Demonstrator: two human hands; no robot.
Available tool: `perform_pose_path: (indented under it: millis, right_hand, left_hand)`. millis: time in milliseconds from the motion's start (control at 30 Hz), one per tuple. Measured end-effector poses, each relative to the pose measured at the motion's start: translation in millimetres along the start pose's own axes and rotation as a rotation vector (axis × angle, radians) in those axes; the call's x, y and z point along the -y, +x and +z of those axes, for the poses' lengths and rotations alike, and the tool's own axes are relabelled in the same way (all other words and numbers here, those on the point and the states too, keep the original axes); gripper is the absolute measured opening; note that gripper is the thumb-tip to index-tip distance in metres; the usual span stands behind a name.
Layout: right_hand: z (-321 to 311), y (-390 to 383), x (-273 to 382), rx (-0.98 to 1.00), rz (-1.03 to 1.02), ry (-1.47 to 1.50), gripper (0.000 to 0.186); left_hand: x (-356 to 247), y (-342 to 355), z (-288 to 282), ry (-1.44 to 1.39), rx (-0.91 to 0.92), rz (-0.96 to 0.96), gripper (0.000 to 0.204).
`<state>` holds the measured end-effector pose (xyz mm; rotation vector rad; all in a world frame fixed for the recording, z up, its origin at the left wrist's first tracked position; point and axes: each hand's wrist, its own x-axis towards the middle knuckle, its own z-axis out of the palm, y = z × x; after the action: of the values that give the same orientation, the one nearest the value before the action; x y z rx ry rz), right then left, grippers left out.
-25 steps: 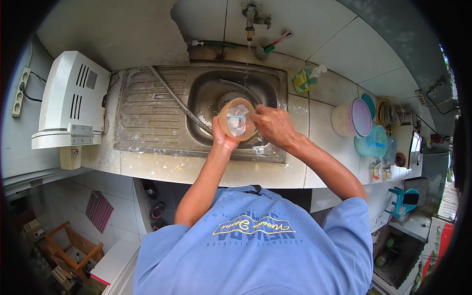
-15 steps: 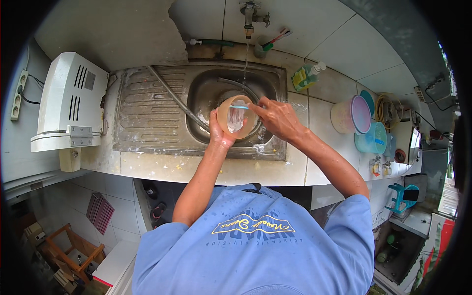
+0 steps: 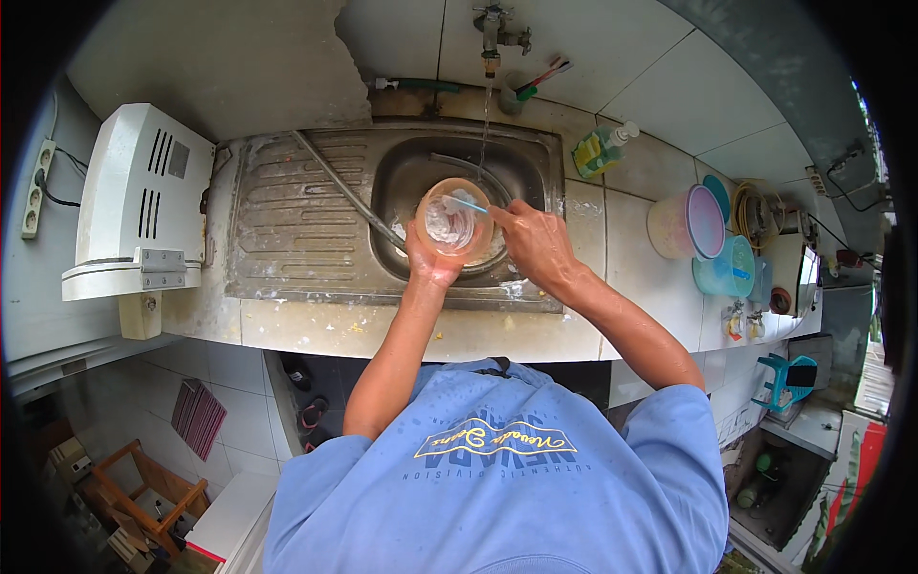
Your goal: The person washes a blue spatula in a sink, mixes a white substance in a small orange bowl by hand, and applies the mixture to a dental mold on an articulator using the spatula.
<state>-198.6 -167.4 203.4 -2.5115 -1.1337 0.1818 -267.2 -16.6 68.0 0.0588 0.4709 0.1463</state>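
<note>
My left hand [image 3: 430, 260] cups a peach-coloured translucent round bowl [image 3: 427, 216] from below and the side, over the sink basin [image 3: 390, 172]. Wet whitish material [image 3: 448, 228] lines the bowl's inside. A thin light-blue stick-like tool [image 3: 469, 202] is pinched in my right hand [image 3: 537, 245], its far end inside the bowl; that end is too blurred to name its kind. Behind the bowl, a thin stream of water falls from the metal tap [image 3: 491, 40] into the basin. Both forearms look wet.
A grey hose [image 3: 344, 184] crosses the ribbed drainboard [image 3: 296, 215] into the basin. Green soap bottle [image 3: 602, 151], toothbrush cup [image 3: 513, 96] and plastic tubs [image 3: 674, 228] stand behind and right. On the left is a white appliance [image 3: 139, 196].
The bowl has tipped so more of its inside shows. The blue tool has swung from nearly level to slanting, and my right hand has shifted slightly downward.
</note>
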Motion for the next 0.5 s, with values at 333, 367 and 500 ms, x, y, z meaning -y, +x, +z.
perform_pose_path:
  millis: [333, 367, 500]
  right_hand:
    - [-15.1, 22.3, -7.6, 0.172, -0.277, -0.279, 0.037]
    - [-12.8, 25.5, -8.5, 0.065, -0.282, -0.289, 0.034]
    - [-15.6, 16.2, 2.3, 0.368, -0.378, -0.36, 0.029]
  left_hand:
    - [-19.1, 2.1, 5.4, 0.0, 0.091, -0.256, 0.05]
    - [-20.3, 3.1, 5.2, -0.022, 0.051, -0.255, 0.05]
    - [-28.0, 6.1, 1.1, 0.063, 0.12, -0.311, 0.048]
